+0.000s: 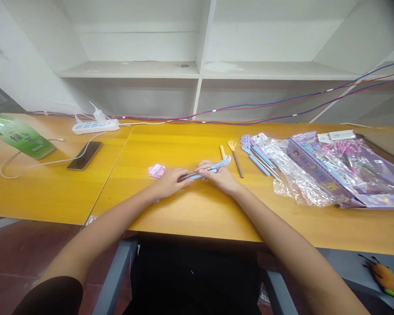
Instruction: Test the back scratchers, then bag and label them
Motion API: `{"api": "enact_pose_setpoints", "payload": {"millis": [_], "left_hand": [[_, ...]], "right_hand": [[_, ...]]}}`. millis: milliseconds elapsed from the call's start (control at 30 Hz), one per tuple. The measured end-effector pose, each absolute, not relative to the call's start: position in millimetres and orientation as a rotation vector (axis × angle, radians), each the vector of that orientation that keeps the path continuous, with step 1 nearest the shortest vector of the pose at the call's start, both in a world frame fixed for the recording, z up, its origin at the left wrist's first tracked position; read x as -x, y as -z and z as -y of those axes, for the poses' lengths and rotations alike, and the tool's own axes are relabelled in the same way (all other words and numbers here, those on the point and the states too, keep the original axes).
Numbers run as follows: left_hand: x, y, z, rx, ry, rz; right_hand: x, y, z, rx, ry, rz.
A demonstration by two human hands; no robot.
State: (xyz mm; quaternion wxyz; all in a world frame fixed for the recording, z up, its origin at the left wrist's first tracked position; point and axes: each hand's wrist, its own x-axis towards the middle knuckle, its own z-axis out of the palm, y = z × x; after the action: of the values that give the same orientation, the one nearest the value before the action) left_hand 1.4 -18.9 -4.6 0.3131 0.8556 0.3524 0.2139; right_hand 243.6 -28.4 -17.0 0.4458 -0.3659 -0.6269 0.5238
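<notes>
Both hands are on a light blue back scratcher [223, 162] with a small claw-shaped head and a metal rod, held low over the table. My left hand [172, 180] is closed around its left end. Nearer the claw, my right hand [218, 176] pinches the middle part with thumb and fingers. Beside my left hand lies a small pink printed card [156, 170], partly covered by the arm. Just beyond my right hand is a back scratcher with a yellow claw and brown handle [236, 159], next to a yellow handle piece [222, 151].
Purple and blue back scratchers [258, 159] lie at right, beside clear plastic wrappers [295, 175] and a purple display box [315, 173] of packaged ones. At left are a phone [85, 156], a power strip [95, 126] and a green bottle [22, 138]. Cables run along the table's back edge.
</notes>
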Motion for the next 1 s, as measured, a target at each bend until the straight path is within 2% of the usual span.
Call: {"api": "enact_pose_setpoints", "payload": {"millis": [167,400,1000], "left_hand": [[2,4,17,-2.199,-0.622,-1.014],[4,-1,18,-2.115,-0.681,-1.066],[4,-3,19,-2.178,-0.675,-1.041]], "right_hand": [[-259,12,19,1.016,-1.037,1.286],[-300,1,-2,0.772,-0.927,0.782],[-298,12,-3,0.890,-0.890,0.899]]}}
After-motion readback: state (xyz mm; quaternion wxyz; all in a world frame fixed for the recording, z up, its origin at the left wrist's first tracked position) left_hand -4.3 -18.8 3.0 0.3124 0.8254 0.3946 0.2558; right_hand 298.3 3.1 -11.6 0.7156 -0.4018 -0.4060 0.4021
